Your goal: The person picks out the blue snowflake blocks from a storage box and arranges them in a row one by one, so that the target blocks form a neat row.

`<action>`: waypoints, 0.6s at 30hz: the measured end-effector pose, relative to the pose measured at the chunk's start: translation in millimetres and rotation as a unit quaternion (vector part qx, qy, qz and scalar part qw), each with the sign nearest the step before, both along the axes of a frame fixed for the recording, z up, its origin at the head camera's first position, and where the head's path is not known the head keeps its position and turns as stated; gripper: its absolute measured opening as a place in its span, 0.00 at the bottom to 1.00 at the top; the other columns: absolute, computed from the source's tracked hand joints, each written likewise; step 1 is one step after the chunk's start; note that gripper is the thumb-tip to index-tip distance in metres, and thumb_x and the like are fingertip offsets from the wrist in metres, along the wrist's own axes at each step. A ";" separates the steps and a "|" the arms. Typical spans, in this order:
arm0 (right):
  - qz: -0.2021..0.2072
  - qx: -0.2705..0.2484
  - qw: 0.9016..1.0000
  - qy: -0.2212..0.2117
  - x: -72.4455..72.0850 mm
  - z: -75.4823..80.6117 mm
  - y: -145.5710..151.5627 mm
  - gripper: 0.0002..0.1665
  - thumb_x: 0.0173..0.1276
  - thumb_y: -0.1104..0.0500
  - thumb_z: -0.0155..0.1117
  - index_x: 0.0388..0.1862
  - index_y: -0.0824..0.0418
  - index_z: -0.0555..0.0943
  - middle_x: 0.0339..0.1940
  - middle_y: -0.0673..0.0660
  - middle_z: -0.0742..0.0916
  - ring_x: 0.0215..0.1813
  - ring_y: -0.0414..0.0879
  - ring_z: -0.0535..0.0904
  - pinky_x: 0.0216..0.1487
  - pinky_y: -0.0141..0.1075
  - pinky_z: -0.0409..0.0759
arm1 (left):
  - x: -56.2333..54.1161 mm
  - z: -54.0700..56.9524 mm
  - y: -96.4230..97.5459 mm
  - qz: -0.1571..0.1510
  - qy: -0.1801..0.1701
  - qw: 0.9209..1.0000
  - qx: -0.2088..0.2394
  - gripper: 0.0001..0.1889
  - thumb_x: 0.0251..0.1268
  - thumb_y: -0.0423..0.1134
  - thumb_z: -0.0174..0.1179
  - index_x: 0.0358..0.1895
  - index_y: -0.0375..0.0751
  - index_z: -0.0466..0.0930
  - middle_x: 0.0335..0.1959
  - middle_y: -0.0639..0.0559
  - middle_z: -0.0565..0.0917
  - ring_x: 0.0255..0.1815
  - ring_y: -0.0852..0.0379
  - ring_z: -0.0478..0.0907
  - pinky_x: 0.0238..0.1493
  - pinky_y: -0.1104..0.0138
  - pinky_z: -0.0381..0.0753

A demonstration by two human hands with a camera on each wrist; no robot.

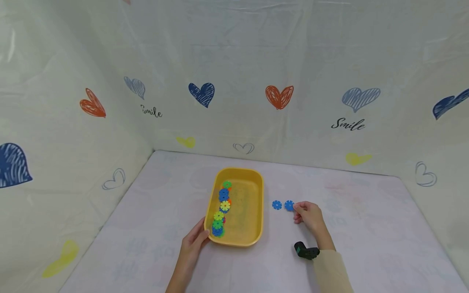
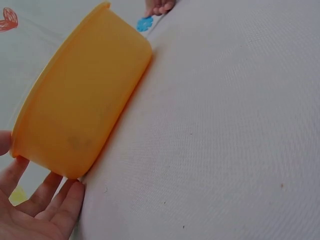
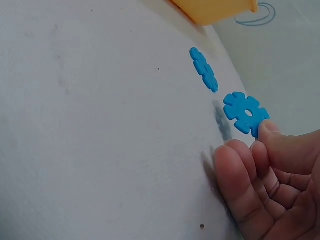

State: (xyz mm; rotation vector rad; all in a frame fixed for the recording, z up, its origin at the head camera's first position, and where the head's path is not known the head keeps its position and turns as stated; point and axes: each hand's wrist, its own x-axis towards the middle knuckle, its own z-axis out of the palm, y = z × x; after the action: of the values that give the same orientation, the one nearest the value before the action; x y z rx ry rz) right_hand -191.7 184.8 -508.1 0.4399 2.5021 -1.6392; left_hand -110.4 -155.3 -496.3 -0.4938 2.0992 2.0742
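My right hand point(image 1: 310, 217) pinches a blue notched plastic disc point(image 3: 248, 113) by its edge, between thumb and fingers. The disc is tilted a little off the table. A second blue disc point(image 1: 277, 205) lies flat on the table just left of it. With thumb over the rim and fingers against the outer wall, my left hand point(image 1: 193, 240) holds the near left corner of a yellow plastic tray point(image 1: 249, 244). Along the tray's left side lie several notched discs point(image 1: 225, 206) in green, blue, yellow and orange, some overlapping.
The table point(image 1: 373, 236) has a pale cloth cover. Behind it hangs a white curtain point(image 1: 242, 49) printed with hearts and the word Smile, which also runs along the sides. A black strapped device point(image 1: 307, 251) sits at my right wrist.
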 end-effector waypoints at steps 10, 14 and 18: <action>0.005 0.016 1.000 0.000 -3.4 -0.1 -0.6 0.13 0.68 0.62 0.53 0.42 0.75 0.75 0.17 0.53 0.78 0.16 0.40 0.76 0.22 0.31 0.82 | -0.2 1.2 -0.2 -0.004 0.002 1.000 0.002 0.28 0.67 0.43 0.52 0.68 0.39 0.62 0.69 0.41 0.65 0.65 0.46 0.68 0.55 0.65 0.80; 0.004 0.024 1.000 -0.008 -3.7 3.5 -3.0 0.15 0.68 0.62 0.54 0.43 0.75 0.76 0.17 0.53 0.79 0.16 0.40 0.76 0.21 0.32 0.82 | 0.0 2.1 -0.1 -0.004 0.001 1.000 0.000 0.28 0.67 0.42 0.51 0.68 0.39 0.62 0.69 0.41 0.64 0.65 0.45 0.68 0.56 0.64 0.80; 0.000 0.031 0.999 -0.020 -3.0 7.9 -4.9 0.16 0.67 0.60 0.55 0.44 0.75 0.76 0.17 0.54 0.79 0.15 0.40 0.76 0.21 0.31 0.82 | 0.5 3.1 0.3 0.000 -0.002 1.000 -0.002 0.27 0.67 0.42 0.52 0.68 0.39 0.62 0.69 0.41 0.65 0.65 0.45 0.68 0.56 0.64 0.80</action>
State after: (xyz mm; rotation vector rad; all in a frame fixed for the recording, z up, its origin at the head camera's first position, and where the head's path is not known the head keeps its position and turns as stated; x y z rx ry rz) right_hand -194.8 179.9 -500.3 0.4746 2.5293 -1.5416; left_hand -109.9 -155.0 -493.1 -0.4980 2.1010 2.0670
